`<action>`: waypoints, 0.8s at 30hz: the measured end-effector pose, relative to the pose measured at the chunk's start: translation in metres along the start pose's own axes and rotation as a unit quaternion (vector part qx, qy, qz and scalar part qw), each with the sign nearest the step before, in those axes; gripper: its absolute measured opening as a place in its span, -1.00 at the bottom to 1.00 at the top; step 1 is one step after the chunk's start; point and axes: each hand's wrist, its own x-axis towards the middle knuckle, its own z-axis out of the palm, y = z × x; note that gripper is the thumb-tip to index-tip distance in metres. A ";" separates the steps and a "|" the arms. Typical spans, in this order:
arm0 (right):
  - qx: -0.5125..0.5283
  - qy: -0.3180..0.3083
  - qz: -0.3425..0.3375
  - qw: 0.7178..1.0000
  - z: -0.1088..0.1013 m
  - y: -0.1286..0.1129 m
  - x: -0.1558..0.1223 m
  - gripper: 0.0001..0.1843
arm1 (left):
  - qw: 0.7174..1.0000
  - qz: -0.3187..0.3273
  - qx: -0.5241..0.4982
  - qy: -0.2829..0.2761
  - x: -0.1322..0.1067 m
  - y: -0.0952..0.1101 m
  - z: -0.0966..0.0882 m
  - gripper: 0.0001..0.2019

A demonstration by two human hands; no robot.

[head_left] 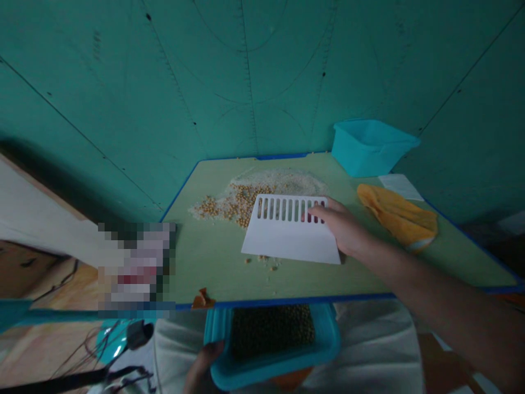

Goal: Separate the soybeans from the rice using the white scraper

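My right hand (pixel 340 224) grips a white plastic scraper (pixel 289 238) by its slotted end. The scraper is tilted over the table, its straight wide edge towards me. Beyond it lies a spread of yellow beans (pixel 238 202) mixed with small pale grains (pixel 287 178), partly hidden by the scraper. A few stray beans (pixel 263 257) sit on the near side. My left hand (pixel 205 361) holds a teal plastic tub (pixel 324 350) by its left rim, just below the table's front edge at my lap. Small dark greenish beans (pixel 273 331) fill the tub's bottom.
The pale green table (pixel 205 241) has a blue edge and stands against a green wall (pixel 246 82). A second teal tub (pixel 365 153) is at the back right, near a yellow cloth (pixel 397 213) and a white sheet (pixel 402 186). Cables (pixel 86 350) hang at lower left.
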 end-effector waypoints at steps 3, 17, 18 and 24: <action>0.001 -0.014 0.011 1.000 0.002 -0.001 -0.002 -0.97 | 1.000 -0.025 0.002 -0.019 -0.003 0.002 0.003 -0.72; -0.016 -0.079 0.032 0.996 0.004 0.001 -0.007 -0.93 | 0.999 -0.030 -0.008 -0.023 -0.003 0.003 0.005 -0.75; -0.016 -0.084 0.034 0.996 0.004 0.001 -0.008 -0.92 | 0.999 -0.029 -0.013 -0.024 -0.003 0.002 0.005 -0.74; -0.021 -0.121 0.047 0.991 0.006 -0.001 -0.011 -0.93 | 0.999 -0.035 -0.010 -0.040 -0.001 0.000 0.002 -0.71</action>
